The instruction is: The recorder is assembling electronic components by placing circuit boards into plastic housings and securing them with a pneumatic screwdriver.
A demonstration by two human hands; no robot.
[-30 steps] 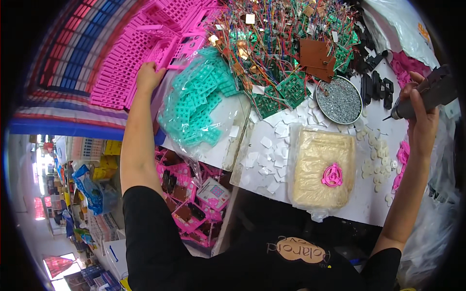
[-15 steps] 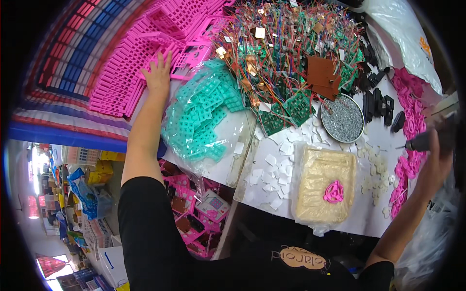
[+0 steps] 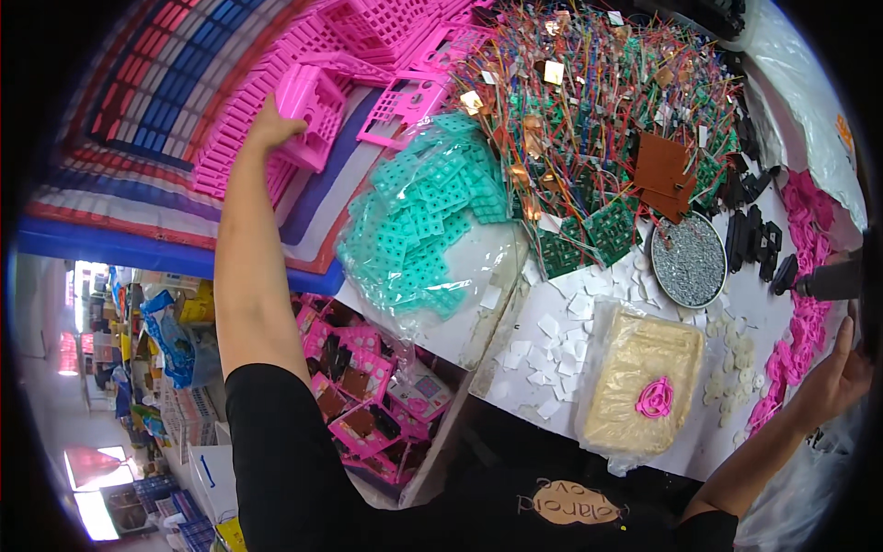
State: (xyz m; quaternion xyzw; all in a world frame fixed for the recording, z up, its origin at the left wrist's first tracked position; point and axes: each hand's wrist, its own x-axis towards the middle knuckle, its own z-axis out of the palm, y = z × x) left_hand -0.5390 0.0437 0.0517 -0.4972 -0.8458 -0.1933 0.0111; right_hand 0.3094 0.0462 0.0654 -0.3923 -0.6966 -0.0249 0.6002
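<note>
At the upper left, my left hand [image 3: 269, 131] grips the edge of a pink plastic casing [image 3: 317, 103], thumb on the near side and the other fingers mostly hidden. The casing is lifted against long rows of nested pink casings [image 3: 244, 101]. Over at the right rim, my right hand [image 3: 832, 379] has its index finger stretched out and seems to hold nothing; its other fingers are partly cut off. Just above that hand is a dark electric screwdriver [image 3: 828, 281], its tip pointing left, apart from the visible fingers.
A bag of turquoise keypads [image 3: 423, 212], wired green circuit boards [image 3: 589, 230] and a round dish of screws [image 3: 688, 262] cover the table. Nearer lie white paper pieces [image 3: 552, 350], a wrapped tray [image 3: 635, 377] with a pink ring piece [image 3: 655, 397], and pink parts [image 3: 805, 248]. Assembled pink units [image 3: 368, 414] fill a bin below.
My left hand has moved from resting on the pink casings to gripping one and raising it. My right hand has come down off the screwdriver. The whole view has shifted slightly.
</note>
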